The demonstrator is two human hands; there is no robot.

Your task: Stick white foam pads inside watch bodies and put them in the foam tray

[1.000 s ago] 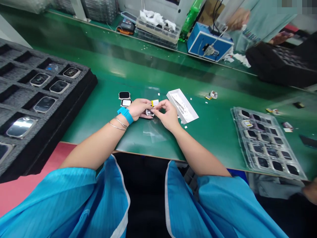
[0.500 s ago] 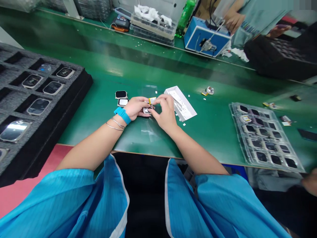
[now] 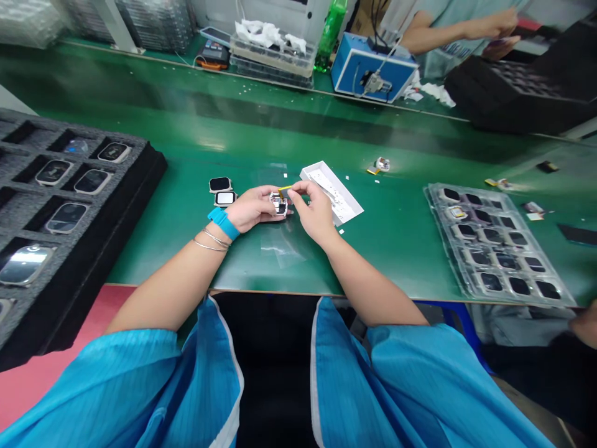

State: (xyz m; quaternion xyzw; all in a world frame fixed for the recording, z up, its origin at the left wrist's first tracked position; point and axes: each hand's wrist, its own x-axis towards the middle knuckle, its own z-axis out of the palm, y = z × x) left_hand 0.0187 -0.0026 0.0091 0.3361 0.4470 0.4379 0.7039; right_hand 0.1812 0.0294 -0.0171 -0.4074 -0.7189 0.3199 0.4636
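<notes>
My left hand [image 3: 254,209] grips an open smartwatch case [image 3: 278,203], while my right hand [image 3: 316,213] pinches a small yellow strip [image 3: 284,188] just above it. A white tray [image 3: 351,208] lies just beyond my right hand.

this is an electronics assembly workshop on a factory line: long green anti-static benches [image 3: 401,261] run in rows, a black foam tray [image 3: 140,186] holds smartwatches [image 3: 53,172], a clear plastic tray [image 3: 433,199] holds more watch parts, a blue bench instrument [image 3: 373,71] sits opposite, and a blue work smock [image 3: 410,373] covers the sleeves.
</notes>
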